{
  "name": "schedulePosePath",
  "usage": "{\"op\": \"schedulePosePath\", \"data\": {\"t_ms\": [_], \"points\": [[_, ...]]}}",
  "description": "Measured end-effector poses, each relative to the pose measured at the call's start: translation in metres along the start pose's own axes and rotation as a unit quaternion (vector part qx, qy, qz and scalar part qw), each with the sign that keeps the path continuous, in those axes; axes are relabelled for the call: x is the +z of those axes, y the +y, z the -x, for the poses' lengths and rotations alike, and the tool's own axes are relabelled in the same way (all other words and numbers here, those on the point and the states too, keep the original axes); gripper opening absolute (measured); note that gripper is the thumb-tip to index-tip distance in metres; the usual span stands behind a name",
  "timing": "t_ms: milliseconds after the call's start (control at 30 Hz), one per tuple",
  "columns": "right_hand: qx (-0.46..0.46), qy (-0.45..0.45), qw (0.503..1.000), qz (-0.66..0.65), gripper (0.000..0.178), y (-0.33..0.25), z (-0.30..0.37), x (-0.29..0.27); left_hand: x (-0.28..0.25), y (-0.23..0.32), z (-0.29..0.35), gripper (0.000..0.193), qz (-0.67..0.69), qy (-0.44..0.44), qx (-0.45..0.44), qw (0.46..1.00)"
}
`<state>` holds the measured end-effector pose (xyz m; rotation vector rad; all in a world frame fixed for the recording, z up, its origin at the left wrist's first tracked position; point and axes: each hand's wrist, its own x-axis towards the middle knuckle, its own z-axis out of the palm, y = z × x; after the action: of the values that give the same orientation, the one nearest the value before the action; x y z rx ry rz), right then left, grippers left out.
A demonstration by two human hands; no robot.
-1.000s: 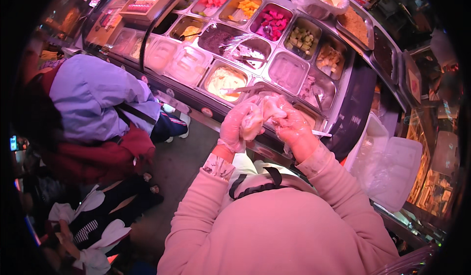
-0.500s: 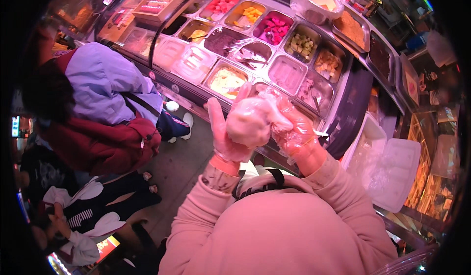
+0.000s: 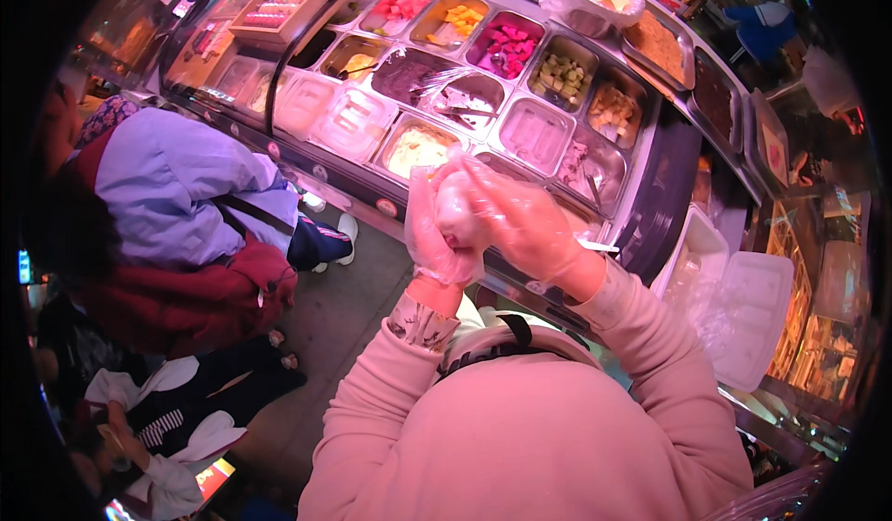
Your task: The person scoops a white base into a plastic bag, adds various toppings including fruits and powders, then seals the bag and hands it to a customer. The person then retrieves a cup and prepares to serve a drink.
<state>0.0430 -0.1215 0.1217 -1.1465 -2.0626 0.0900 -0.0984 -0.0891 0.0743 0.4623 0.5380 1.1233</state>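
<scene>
Between my two hands is a soft, pale pink lump like dough (image 3: 454,209). Clear plastic gloves cover both of them. My left hand (image 3: 437,248) cups the lump from the left and below, with its fingers wrapped round it. From the right, my right hand (image 3: 522,227) presses on the lump, its fingers curved over the top and hiding part of it. Just beyond them, at the near edge of the counter, is a metal pan of pale yellow cream (image 3: 416,152). A pan of dark purple mash (image 3: 409,77) lies farther back, partly under plastic wrap.
Other pans hold bright pink fruit cubes (image 3: 506,45), yellow fruit (image 3: 452,21) and green cubes (image 3: 561,77). Lidded tubs (image 3: 353,123) line the front left. At right stands an open white foam box (image 3: 751,321). People, one in a lavender jacket (image 3: 177,182), stand at left.
The lump was more exposed, with my left fingers spread and my right hand pinching its side. Now both hands close round it, and the right hand has turned over it.
</scene>
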Motion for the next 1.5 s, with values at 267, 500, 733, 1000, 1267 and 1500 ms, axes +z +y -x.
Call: {"op": "schedulePosePath", "data": {"t_ms": [267,500,733,1000,1267,1500], "points": [[0.175,-0.010,0.984,-0.041,0.051,0.044,-0.054,0.024,0.023,0.025,-0.052,0.080,0.112,0.137,-0.073,0.982],[0.559,0.023,0.712,-0.424,0.038,0.069,-0.075,0.001,0.014,0.028,-0.099,0.084,0.075,0.042,-0.138,0.987],[0.447,0.185,0.596,-0.641,0.034,0.086,-0.087,-0.023,0.034,0.097,-0.111,0.072,-0.095,-0.163,-0.051,0.981],[0.448,0.102,0.862,-0.215,0.034,0.077,-0.078,0.009,-0.005,0.033,-0.170,0.072,0.130,-0.059,-0.271,0.952],[0.409,0.171,0.896,0.009,0.048,0.052,-0.111,-0.050,0.022,0.051,-0.196,0.078,0.066,-0.108,-0.427,0.895],[0.234,-0.056,0.965,-0.101,0.039,0.110,-0.083,-0.050,0.043,0.045,-0.214,0.101,0.117,-0.221,-0.575,0.779]]}}
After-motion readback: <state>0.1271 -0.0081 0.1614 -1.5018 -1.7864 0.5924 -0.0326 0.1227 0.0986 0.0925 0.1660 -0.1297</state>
